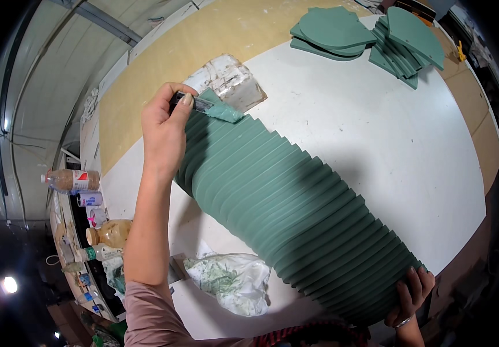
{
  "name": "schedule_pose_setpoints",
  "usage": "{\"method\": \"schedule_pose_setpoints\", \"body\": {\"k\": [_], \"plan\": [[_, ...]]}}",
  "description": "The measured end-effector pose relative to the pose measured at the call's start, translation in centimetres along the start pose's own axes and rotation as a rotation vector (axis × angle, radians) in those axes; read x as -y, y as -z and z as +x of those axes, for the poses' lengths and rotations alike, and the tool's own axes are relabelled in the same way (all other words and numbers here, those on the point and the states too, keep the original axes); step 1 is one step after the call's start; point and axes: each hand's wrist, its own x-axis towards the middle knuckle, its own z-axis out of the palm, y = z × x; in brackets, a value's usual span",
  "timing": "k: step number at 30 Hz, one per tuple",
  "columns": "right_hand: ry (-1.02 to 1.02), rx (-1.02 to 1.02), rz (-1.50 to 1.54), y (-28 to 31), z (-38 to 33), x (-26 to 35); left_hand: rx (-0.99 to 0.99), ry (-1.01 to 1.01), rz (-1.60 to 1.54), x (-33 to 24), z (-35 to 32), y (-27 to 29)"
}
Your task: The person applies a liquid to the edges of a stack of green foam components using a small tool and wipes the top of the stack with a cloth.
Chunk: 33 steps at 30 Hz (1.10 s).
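A long row of thin, curved-edged green panels (pixel 278 196) leans in overlapping layers diagonally across the white table. At its far left end my left hand (pixel 165 124) grips a putty knife (pixel 202 104) with a dark handle. Green paste (pixel 224 111) covers the blade, which sits over the top edges of the end panels; whether it touches them I cannot tell. Close behind stands a white block (pixel 226 81) with brown smears, wrapped in what looks like plastic. My right hand (pixel 414 292) bends its fingers over the near right end of the row, holding it.
A crumpled white cloth (pixel 232 283) with green stains lies left of the row. More green panels (pixel 333 32) are stacked at the far right, with a fanned pile (pixel 403 46) beside them. Bottles (pixel 73 180) and other containers line the left side. Tan board (pixel 145 118) borders the table's far left.
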Motion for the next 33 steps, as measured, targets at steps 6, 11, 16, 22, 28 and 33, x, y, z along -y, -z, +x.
{"method": "schedule_pose_setpoints", "body": {"k": [6, 11, 16, 22, 28, 33], "plan": [[0.018, -0.004, -0.001, 0.0, 0.2, -0.1, 0.006, -0.013, -0.073, 0.6, -0.9, 1.1], [0.000, -0.005, 0.000, -0.1, -0.1, 0.0, 0.025, -0.017, -0.029, 1.0, -0.8, 0.9], [0.003, -0.016, 0.010, -0.1, -0.1, -0.1, 0.033, 0.006, -0.052, 0.9, -0.7, 1.0], [0.006, -0.016, 0.006, -0.2, 0.1, -0.1, -0.031, -0.008, -0.075, 1.6, -0.6, 1.8], [0.003, -0.016, -0.015, -0.1, 0.1, 0.0, -0.152, -0.014, -0.073, 2.1, -0.9, 5.2], [-0.002, -0.013, -0.019, 0.0, 0.2, 0.0, -0.190, 0.043, -0.108, 3.2, -1.4, 6.4]]}}
